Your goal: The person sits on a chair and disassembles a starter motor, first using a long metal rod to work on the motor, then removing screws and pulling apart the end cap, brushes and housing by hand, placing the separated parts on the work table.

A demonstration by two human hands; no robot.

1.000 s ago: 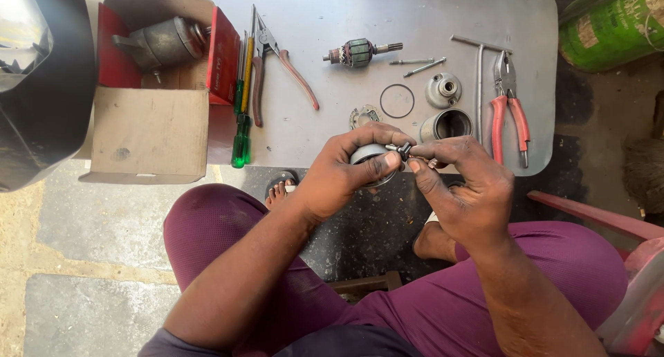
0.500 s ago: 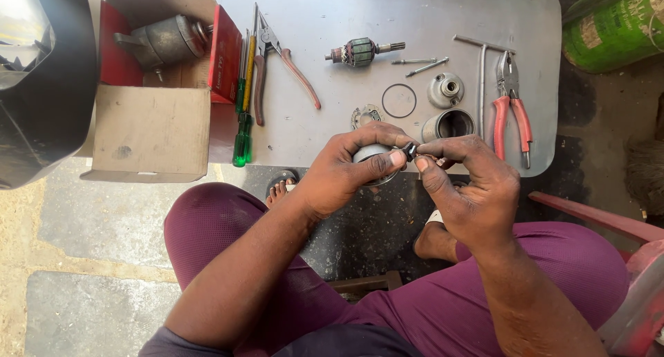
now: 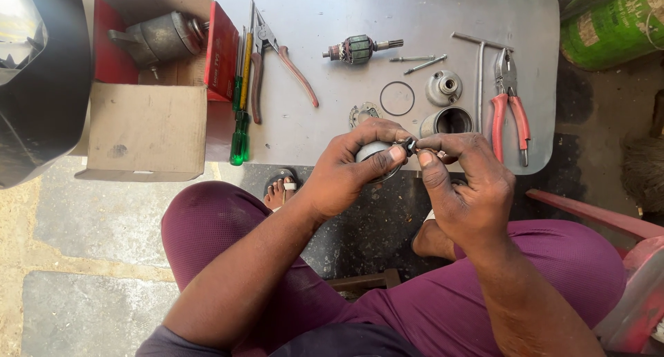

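Note:
My left hand grips a rounded grey metal motor part above the near edge of the grey metal sheet. My right hand pinches a small dark piece against that part with thumb and fingertips. Most of the grey part is hidden by my fingers. Just beyond my hands on the sheet lie a metal cylinder housing, a round end cap, a thin ring and a flat brush plate.
A motor armature, two long bolts, a T-handle wrench, red-handled pliers, long-nose pliers and screwdrivers lie on the sheet. A cardboard box holds a starter motor. Green drum far right.
My hands have stayed together over the sheet's near edge, with the fingers shifting slightly on the small piece. Nothing on the sheet has moved.

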